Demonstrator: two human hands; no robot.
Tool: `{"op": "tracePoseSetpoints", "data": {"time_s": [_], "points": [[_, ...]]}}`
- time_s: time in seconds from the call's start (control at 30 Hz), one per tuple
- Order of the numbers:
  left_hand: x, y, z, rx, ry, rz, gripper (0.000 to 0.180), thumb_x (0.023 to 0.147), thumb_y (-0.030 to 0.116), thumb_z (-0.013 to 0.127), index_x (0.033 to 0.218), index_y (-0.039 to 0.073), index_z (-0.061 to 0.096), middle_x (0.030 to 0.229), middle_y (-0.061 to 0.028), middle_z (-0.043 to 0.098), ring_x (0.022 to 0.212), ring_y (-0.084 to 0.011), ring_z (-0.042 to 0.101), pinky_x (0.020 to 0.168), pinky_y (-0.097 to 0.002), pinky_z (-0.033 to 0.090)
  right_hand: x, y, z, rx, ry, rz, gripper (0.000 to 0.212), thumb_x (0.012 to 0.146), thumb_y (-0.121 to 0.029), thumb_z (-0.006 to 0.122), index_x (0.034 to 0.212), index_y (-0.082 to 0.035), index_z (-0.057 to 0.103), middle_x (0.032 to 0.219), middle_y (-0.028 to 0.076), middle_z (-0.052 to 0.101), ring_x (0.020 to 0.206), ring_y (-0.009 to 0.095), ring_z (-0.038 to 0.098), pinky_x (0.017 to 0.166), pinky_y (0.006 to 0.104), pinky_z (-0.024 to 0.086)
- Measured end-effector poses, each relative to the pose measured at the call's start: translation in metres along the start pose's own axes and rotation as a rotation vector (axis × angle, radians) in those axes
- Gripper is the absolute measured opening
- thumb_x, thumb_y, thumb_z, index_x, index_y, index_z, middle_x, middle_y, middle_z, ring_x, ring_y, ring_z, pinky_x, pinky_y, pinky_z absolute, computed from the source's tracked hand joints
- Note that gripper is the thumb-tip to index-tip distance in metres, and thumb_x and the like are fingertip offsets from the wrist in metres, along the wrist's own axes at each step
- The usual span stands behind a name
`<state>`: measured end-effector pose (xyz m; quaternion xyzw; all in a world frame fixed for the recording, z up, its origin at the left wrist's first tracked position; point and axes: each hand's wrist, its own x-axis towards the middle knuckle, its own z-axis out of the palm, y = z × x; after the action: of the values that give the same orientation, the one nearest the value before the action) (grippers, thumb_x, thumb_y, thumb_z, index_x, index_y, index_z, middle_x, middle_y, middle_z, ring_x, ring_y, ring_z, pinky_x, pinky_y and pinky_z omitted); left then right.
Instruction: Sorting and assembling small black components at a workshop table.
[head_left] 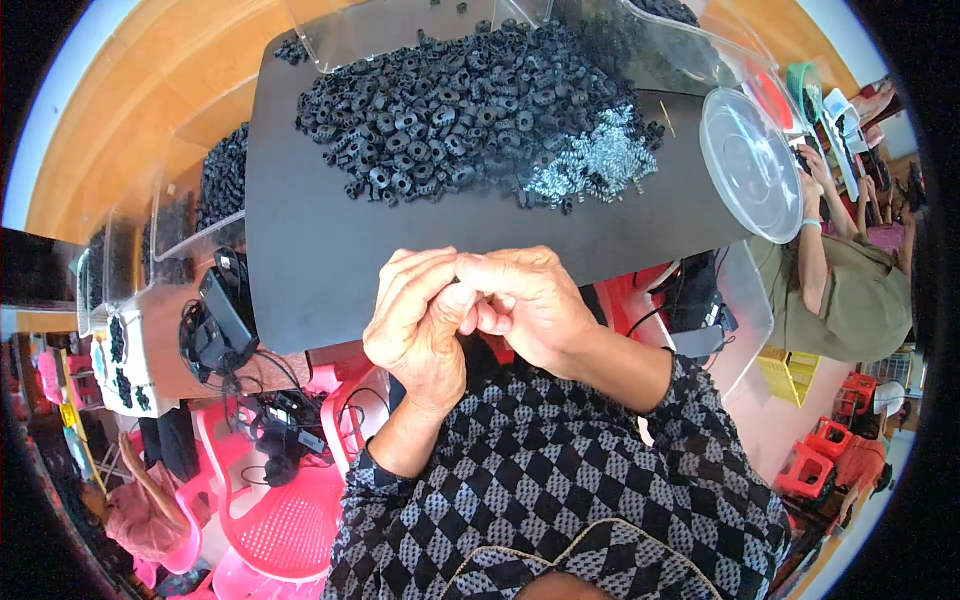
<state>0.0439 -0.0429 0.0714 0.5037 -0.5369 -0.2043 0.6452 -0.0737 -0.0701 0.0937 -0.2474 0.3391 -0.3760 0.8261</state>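
Observation:
Both my hands meet at the near edge of a dark board, fingertips together. My left hand (418, 320) is closed in a pinch, and my right hand (530, 305) is closed against it. Whatever they hold is hidden behind the fingers; only a tiny dark spot shows between them. Beyond the hands lies a wide heap of small black plastic pieces (430, 115) with round holes. At the heap's right side is a pile of small silvery coil springs (598, 165).
A clear round lid (750, 165) overhangs the board's right edge. Clear bins of black pieces (222, 180) stand at the left, beside a black boxy device (228, 300) with cables. Pink plastic chairs (285, 520) are lower left. Another person in olive clothing (850, 290) works at the right.

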Motion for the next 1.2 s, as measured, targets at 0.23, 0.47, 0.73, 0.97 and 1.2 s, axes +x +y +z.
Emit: {"op": "tracePoseSetpoints", "data": {"time_s": [0.23, 0.47, 0.73, 0.97, 1.2], "points": [[0.002, 0.007, -0.002, -0.002, -0.043, -0.037, 0.016, 0.075, 0.009, 0.071, 0.086, -0.002, 0.067, 0.085, -0.0111, 0.066, 0.084, -0.0242, 0.061, 0.082, -0.0348, 0.046, 0.004, -0.003, -0.005, -0.083, -0.042, 0.029, 0.028, 0.085, -0.026, 0.063, 0.069, -0.002, 0.064, 0.063, 0.006, 0.06, 0.051, 0.007, 0.051, 0.044, 0.0184, 0.034], [0.005, 0.004, -0.009, 0.226, -0.285, 0.017, 0.021, 0.08, 0.006, 0.066, 0.101, 0.001, 0.066, 0.102, -0.0117, 0.065, 0.094, -0.0237, 0.058, 0.084, -0.0326, 0.045, -0.008, -0.064, -0.032, -0.533, 0.119, -0.167, 0.021, 0.082, -0.022, 0.061, 0.085, -0.002, 0.068, 0.069, 0.006, 0.065, 0.054, 0.006, 0.053, 0.047, 0.0175, 0.039], [0.014, -0.008, 0.004, 0.43, -0.365, 0.172, 0.03, 0.068, -0.001, 0.069, 0.098, 0.003, 0.066, 0.09, -0.0094, 0.063, 0.079, -0.025, 0.057, 0.07, -0.0334, 0.046, 0.028, -0.222, -0.067, -1.347, 0.73, -0.871, 0.026, 0.069, -0.015, 0.061, 0.088, 0.003, 0.062, 0.065, 0.015, 0.057, 0.059, 0.02, 0.054, 0.056, 0.0339, 0.044], [0.021, -0.009, 0.014, 0.426, -0.414, 0.133, 0.036, 0.064, -0.004, 0.069, 0.1, 0.004, 0.066, 0.089, -0.0098, 0.063, 0.08, -0.0257, 0.058, 0.07, -0.034, 0.047, 0.066, -0.291, -0.104, -1.889, 0.886, -1.117, 0.039, 0.068, -0.009, 0.063, 0.104, 0.005, 0.057, 0.075, 0.022, 0.061, 0.067, 0.035, 0.06, 0.06, 0.0391, 0.047], [0.027, -0.011, 0.007, 0.433, -0.43, 0.078, 0.025, 0.072, -0.002, 0.066, 0.097, 0.001, 0.067, 0.088, -0.009, 0.064, 0.076, -0.0193, 0.059, 0.07, -0.0284, 0.047, 0.028, -0.156, -0.08, -1.764, 0.377, -1.569, 0.017, 0.08, -0.017, 0.065, 0.09, -0.003, 0.066, 0.085, 0.009, 0.065, 0.067, 0.016, 0.057, 0.06, 0.0274, 0.046]]}}
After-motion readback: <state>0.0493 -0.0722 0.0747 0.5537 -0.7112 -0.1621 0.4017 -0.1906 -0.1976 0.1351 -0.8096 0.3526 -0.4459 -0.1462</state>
